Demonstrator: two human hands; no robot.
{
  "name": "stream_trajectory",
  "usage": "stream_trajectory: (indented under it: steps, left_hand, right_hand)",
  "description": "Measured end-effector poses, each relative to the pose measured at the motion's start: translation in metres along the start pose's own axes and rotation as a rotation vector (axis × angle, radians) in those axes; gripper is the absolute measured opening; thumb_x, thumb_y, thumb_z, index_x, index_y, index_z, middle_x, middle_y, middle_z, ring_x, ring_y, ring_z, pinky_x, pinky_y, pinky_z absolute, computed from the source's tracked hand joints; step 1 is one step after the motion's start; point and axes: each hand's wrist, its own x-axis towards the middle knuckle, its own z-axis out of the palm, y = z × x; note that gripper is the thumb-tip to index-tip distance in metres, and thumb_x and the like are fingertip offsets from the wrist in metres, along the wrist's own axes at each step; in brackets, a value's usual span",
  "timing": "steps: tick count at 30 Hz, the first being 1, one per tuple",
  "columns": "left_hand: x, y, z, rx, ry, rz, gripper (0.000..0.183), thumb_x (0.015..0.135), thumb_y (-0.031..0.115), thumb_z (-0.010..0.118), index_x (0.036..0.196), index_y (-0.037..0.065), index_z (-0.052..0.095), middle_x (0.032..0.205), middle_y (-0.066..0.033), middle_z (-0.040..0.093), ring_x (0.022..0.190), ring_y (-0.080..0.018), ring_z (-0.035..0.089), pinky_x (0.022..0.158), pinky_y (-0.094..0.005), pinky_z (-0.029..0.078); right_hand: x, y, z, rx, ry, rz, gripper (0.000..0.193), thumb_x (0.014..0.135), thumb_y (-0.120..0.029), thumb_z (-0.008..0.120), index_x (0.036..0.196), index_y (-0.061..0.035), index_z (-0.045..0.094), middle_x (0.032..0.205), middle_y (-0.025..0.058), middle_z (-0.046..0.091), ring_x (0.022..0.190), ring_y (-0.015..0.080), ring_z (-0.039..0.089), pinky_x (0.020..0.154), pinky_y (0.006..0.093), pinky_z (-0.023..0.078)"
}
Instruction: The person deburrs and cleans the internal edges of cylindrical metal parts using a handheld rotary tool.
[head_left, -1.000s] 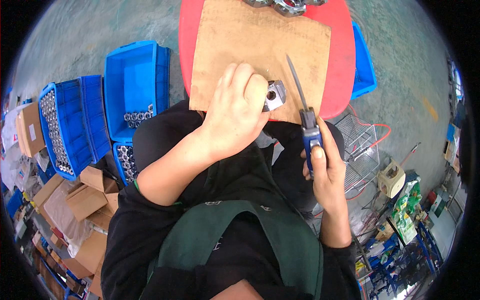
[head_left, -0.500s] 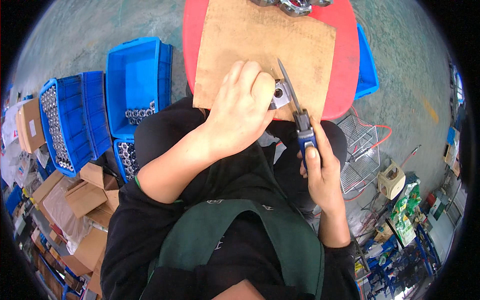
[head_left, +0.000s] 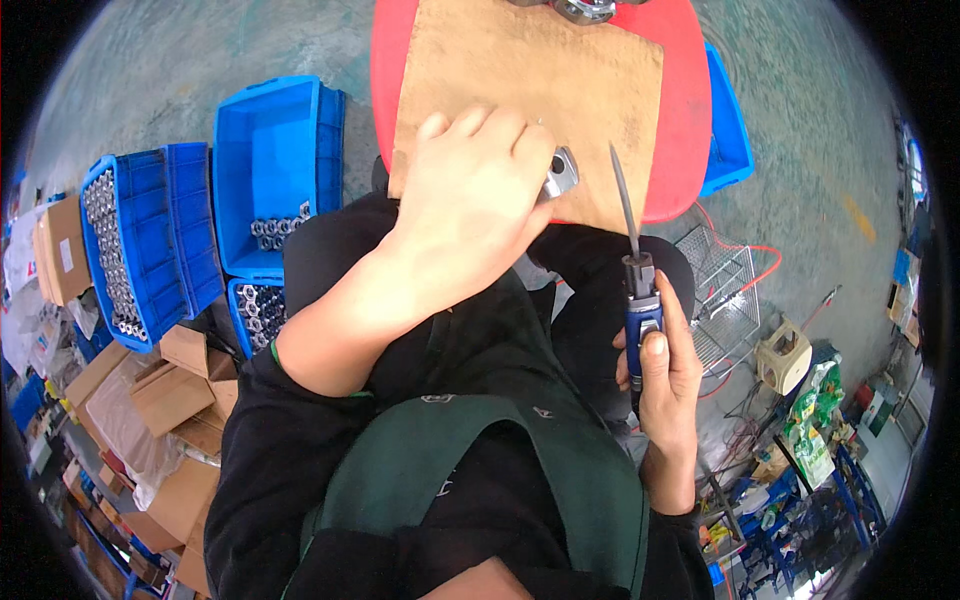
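My left hand (head_left: 475, 195) is closed around a small silver metal part (head_left: 562, 174) over the cardboard sheet (head_left: 540, 75). One end of the part, with a round hole, sticks out past my fingers; the rest is hidden. To the right, my right hand (head_left: 665, 370) grips a blue handheld tool (head_left: 642, 310) with a long, tapered, file-like blade (head_left: 624, 195). My thumb lies on the tool's side near its grey switch. The blade points away from me and stands apart from the metal part.
The cardboard lies on a red stool top (head_left: 685, 110), with several dark metal rings (head_left: 585, 10) at its far edge. At left stand blue bins (head_left: 265, 150) holding metal parts, and cardboard boxes (head_left: 175, 395). A wire basket (head_left: 720, 300) and red hose are at right.
The tool has moved right and toward me, away from the metal part. My left hand has turned, and the part now sits at a different angle with less of it showing.
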Motion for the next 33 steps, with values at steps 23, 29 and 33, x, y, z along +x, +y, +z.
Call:
stream_trajectory:
  steps: [23, 29, 33]
  left_hand:
    - [0.002, 0.010, 0.027, 0.077, 0.028, 0.099, 0.024, 0.061, 0.010, 0.063, 0.082, 0.001, 0.054, 0.083, -0.0120, 0.047, 0.080, -0.0265, 0.047, 0.068, -0.0362, 0.042]
    - [0.005, 0.010, 0.023, 0.101, -0.008, 0.118, 0.019, 0.062, 0.008, 0.062, 0.077, 0.000, 0.055, 0.080, -0.0111, 0.047, 0.079, -0.0261, 0.047, 0.071, -0.0355, 0.044]
    - [0.006, 0.009, 0.023, 0.067, 0.008, 0.104, 0.020, 0.060, 0.008, 0.063, 0.077, 0.000, 0.056, 0.079, -0.0110, 0.048, 0.080, -0.0265, 0.047, 0.071, -0.0355, 0.044]
  right_hand:
    - [0.037, 0.000, 0.013, -0.284, -0.021, -0.063, 0.045, 0.100, -0.014, 0.037, 0.144, -0.0115, 0.033, 0.076, 0.0020, 0.054, 0.057, 0.0053, 0.047, 0.052, 0.0200, 0.040]
    - [0.024, 0.009, 0.006, -0.242, -0.055, 0.020, 0.047, 0.098, -0.013, 0.037, 0.145, -0.0110, 0.033, 0.078, 0.0026, 0.054, 0.058, 0.0057, 0.047, 0.053, 0.0207, 0.041]
    - [-0.001, 0.014, 0.002, -0.189, 0.004, 0.129, 0.049, 0.093, -0.005, 0.045, 0.142, -0.0083, 0.038, 0.076, 0.0028, 0.052, 0.060, 0.0091, 0.048, 0.057, 0.0255, 0.044]
